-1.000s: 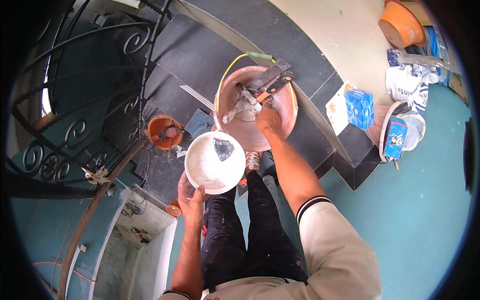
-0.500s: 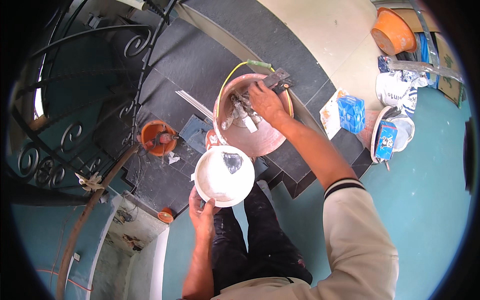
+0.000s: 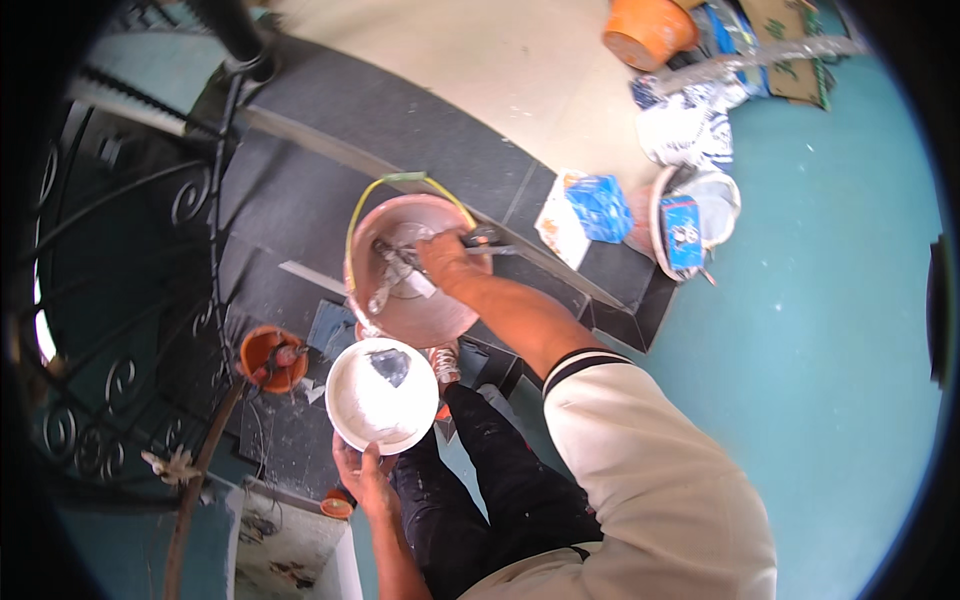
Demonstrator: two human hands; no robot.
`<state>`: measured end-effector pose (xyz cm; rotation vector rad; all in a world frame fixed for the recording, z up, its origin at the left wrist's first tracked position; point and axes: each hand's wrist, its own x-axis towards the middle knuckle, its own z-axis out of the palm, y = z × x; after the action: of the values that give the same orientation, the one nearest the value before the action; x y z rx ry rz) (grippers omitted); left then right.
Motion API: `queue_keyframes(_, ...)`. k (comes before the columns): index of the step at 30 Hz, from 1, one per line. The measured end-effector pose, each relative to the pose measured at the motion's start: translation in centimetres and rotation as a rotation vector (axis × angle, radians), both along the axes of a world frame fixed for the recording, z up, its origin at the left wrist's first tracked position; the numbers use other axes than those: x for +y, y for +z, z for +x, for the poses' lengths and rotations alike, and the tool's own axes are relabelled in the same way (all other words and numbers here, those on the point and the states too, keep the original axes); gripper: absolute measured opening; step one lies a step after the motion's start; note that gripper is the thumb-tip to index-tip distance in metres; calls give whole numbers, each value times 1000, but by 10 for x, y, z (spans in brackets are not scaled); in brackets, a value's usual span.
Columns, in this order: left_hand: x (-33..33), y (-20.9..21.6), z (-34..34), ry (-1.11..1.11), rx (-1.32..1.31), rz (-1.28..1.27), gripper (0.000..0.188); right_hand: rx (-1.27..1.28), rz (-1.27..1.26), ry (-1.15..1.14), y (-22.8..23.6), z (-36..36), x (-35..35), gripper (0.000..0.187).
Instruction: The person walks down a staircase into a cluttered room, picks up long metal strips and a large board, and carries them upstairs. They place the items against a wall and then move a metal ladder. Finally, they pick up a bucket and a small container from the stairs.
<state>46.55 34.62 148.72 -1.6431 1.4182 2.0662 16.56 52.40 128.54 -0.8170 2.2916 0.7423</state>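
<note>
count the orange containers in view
3: an orange pot on its side at the top, an orange cup on the dark step left of the white bowl, and a partly hidden small one below it.

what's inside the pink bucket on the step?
Pink bucket holds pale-smeared metal tools; the right hand reaches in among them. The hand hides what it grips.

A teal floor (image 3: 840, 400) fills the right side, speckled with pale spots and lit by bright daylight. Dark grey steps (image 3: 400, 130) run across the middle, with a pale cream landing (image 3: 470, 60) beyond them at the far side. On the left stands a black iron railing (image 3: 130, 300) with curled scrollwork. At the far right sit an orange tub (image 3: 648, 30), crumpled white sacks (image 3: 685, 125) and a blue packet (image 3: 598, 205).
</note>
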Motion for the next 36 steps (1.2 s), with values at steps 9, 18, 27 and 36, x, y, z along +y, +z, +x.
queue_keyframes(9,2,18,1,-44,33,17,64,-11,-609,-725,131,60,77,37)
queue_keyframes(18,18,48,-12,-187,98,-22,63,639,-1103,-1227,226,181,184,40)
queue_keyframes(27,47,66,-24,-313,123,-11,64,1291,-671,-1406,260,145,316,51)
queue_keyframes(36,70,93,-33,-368,105,-33,65,912,-537,-1623,254,103,376,72)
